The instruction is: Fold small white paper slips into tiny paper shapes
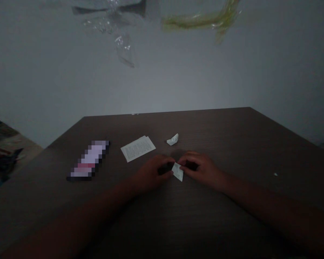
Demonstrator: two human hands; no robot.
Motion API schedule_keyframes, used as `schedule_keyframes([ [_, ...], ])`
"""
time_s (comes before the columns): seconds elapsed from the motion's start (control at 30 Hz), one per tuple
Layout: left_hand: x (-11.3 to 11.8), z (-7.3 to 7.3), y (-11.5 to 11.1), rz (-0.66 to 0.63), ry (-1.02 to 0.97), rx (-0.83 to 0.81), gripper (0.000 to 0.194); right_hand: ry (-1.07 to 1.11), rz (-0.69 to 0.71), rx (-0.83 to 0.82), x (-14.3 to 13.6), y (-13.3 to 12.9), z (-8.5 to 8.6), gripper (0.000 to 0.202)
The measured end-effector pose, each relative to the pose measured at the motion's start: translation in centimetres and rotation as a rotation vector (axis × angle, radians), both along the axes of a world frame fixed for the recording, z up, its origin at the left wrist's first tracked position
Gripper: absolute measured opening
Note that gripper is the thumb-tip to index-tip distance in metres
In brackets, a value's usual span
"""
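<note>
A small piece of folded printed paper (178, 172) is held between my two hands over the dark table. My left hand (154, 172) pinches its left edge with thumb and fingers. On the other side, my right hand (199, 167) grips the upper right edge the same way. Just beyond my hands lies a small folded paper shape (172, 139), touched by neither hand. Flat printed sheets (138, 148), apparently stacked, rest to the left of it.
A phone (90, 160) with a blurred screen lies on the left of the brown table (216, 124). A tiny white scrap (275, 174) is at the right. Behind the table stands a pale wall with tape and clear plastic on it.
</note>
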State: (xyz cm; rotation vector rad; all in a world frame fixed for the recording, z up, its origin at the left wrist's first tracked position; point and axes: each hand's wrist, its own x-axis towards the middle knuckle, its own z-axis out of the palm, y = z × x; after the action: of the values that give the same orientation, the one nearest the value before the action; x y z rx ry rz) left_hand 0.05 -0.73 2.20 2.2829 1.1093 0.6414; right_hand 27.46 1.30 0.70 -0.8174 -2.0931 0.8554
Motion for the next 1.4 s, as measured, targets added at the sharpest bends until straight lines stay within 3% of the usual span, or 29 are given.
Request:
schedule_keyframes([
  [0.2,-0.2,-0.4,0.3,-0.068,-0.008,0.027,0.032,0.003,0.075,0.025,0.4,0.3,0.0,0.012],
  [0.63,-0.2,-0.4,0.1,-0.079,0.022,0.092,0.043,-0.007,0.049,-0.058,0.3,0.3,-0.4,0.007],
  [0.8,-0.2,-0.4,0.0,-0.105,0.022,0.098,0.044,-0.032,0.082,0.017,0.4,0.4,-0.2,0.002],
  [1.03,0.1,0.2,-0.1,-0.174,0.106,0.107,0.042,-0.074,0.205,0.068,0.8,0.8,0.4,0.011],
  [1.4,-0.2,0.7,0.0,-0.235,0.215,0.159,0.046,-0.22,0.284,0.222,1.2,1.1,0.4,0.028],
])
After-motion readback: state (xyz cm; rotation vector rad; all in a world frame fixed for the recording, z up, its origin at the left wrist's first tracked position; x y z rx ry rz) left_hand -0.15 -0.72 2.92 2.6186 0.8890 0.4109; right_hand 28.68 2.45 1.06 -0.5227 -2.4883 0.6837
